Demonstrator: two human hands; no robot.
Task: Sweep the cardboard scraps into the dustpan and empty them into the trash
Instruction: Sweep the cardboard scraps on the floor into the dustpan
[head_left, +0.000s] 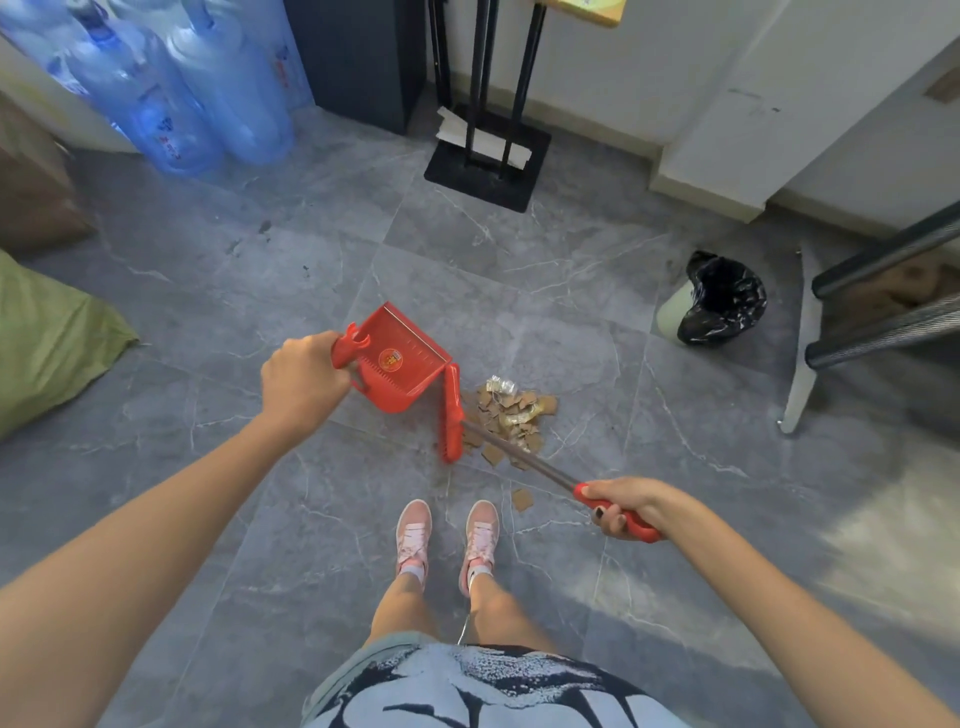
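Grey marbled floor (519, 249) fills the view, and one pile of cardboard scraps (511, 415) lies at its middle. The pieces overlap too much to count, and two crumpled shiny wrappers (501, 385) lie among them. One stray scrap (521, 500) lies apart, on the person's side of the pile.

One red dustpan (410, 358) sits just left of the pile, tilted, its open mouth toward it. One broom (453, 415) has its red head standing between dustpan and pile, at the pile's left edge, and its metal shaft crosses the pile's near side. One bin (719, 299) lined with a black bag is well to the right of the pile and beyond it. Two pink shoes (414, 530) stand near the pile on the person's side.

The left hand (304, 382) reaches forward on a nearly straight arm, left of the pile, fingers curled round the dustpan's handle. The right hand (623, 506), nearer and right of the pile, has its fingers wrapped round the broom's red grip.
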